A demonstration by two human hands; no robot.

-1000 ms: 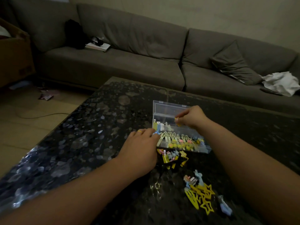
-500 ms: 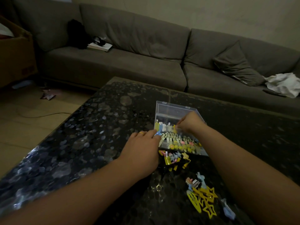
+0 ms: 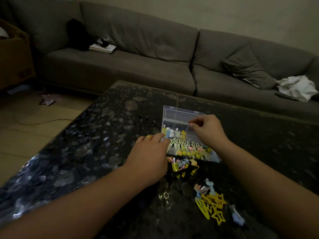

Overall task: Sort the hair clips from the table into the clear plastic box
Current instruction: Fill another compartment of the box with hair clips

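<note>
Right hand [image 3: 208, 131] over the back half of the clear plastic box [image 3: 174, 116], back of hand to camera, fingers curled, thumb and forefinger tips pinched together at the box's inner divider; what they pinch is too small and dark to make out, so can't tell if it holds a clip. Right forearm runs off the frame's lower right. Left hand [image 3: 150, 156] palm-down on the tabletop [image 3: 96, 135] at the box's left front corner, ring on one finger, fingers loosely bent; fingertips touch the box edge and a small blue clip [image 3: 163, 139] shows at them, but whether it's gripped or just touched is hidden by the knuckles. Left forearm cut off at the bottom left. Box sits open near the tabletop's middle, lid standing at the back; back compartment has a short row of upright clips, front compartment a row of pale yellow snap clips [image 3: 184, 145] with small yellow and pink bits along the front wall, detail blurry. Loose pile of clips [image 3: 182, 165] just in front of the box, partly hidden by the left hand. Second pile with yellow star clips [image 3: 214, 206] nearer the camera, one pale blue clip [image 3: 238, 219] beside it, blurred. Sofa [image 3: 138, 66] behind, with a cushion [image 3: 248, 69] and a white cloth [image 3: 296, 87].
</note>
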